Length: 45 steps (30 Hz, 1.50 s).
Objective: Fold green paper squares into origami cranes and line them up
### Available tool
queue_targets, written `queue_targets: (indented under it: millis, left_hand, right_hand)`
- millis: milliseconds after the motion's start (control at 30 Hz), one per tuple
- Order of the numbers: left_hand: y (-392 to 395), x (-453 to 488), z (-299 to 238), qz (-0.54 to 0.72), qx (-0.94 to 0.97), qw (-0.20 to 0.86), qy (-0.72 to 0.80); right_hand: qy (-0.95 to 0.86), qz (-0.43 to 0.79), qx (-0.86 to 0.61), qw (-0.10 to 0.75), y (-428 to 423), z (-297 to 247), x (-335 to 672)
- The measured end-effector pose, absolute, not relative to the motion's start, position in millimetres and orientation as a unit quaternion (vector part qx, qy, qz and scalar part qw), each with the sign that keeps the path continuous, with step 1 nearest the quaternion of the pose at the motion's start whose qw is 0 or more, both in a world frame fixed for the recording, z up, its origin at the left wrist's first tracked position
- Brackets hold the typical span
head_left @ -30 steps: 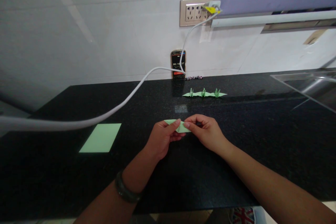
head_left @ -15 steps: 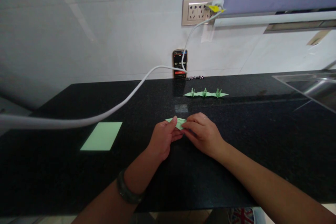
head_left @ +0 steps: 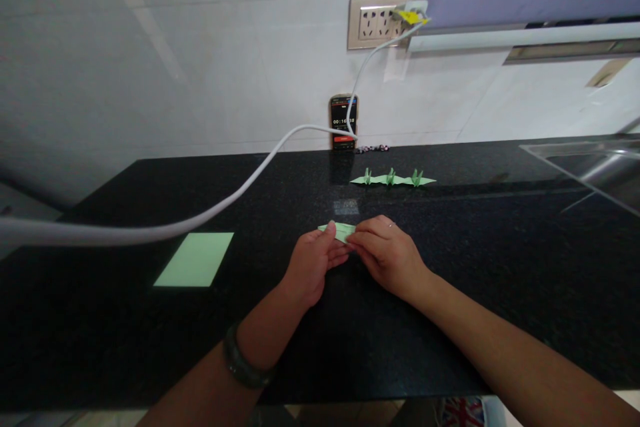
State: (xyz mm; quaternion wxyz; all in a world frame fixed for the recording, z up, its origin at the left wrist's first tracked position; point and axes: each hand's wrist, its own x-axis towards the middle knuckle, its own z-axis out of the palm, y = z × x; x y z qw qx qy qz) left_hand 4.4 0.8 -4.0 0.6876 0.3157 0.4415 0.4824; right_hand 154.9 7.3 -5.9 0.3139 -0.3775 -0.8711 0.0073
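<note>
Between my two hands is a piece of folded green paper (head_left: 343, 232), held just above the dark counter. My left hand (head_left: 313, 263) is closed on its left part, thumb on top and fingers beneath. The fingertips of my right hand (head_left: 387, 253) pinch its right end and hide that part. Farther back, three folded green paper cranes (head_left: 391, 178) stand in a row, their pointed ends meeting or overlapping. To the left a flat sheet of green paper (head_left: 195, 260) lies on the counter.
A phone (head_left: 343, 123) showing a timer leans on the tiled wall. Its white cable (head_left: 240, 190) runs to a wall socket (head_left: 375, 23) and also crosses the left foreground. A string of beads (head_left: 374, 148) lies by the phone. A metal sink (head_left: 600, 167) is at the right.
The right end of the folded paper has shifted slightly under my right fingertips. Both hands stay in nearly the same place, and the rest of the counter looks unchanged.
</note>
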Motion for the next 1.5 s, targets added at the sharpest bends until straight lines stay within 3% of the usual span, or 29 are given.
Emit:
queue_targets:
  millis: [667, 1200, 1500]
  left_hand:
    - [-2.9, 5.7, -5.6, 0.461, 0.324, 0.735, 0.379]
    - [-4.0, 8.9, -8.2, 0.483, 0.353, 0.687, 0.411]
    - [-2.8, 9.4, -7.9, 0.489, 0.451, 0.597, 0.449]
  right_hand:
    - [-0.841, 0.013, -0.412, 0.35, 10.1, -9.0, 153.8]
    - [-0.82, 0.067, -0.398, 0.406, 7.4, -6.3, 149.7]
    - [-0.806, 0.097, -0.409, 0.417, 5.1, -5.0, 150.5]
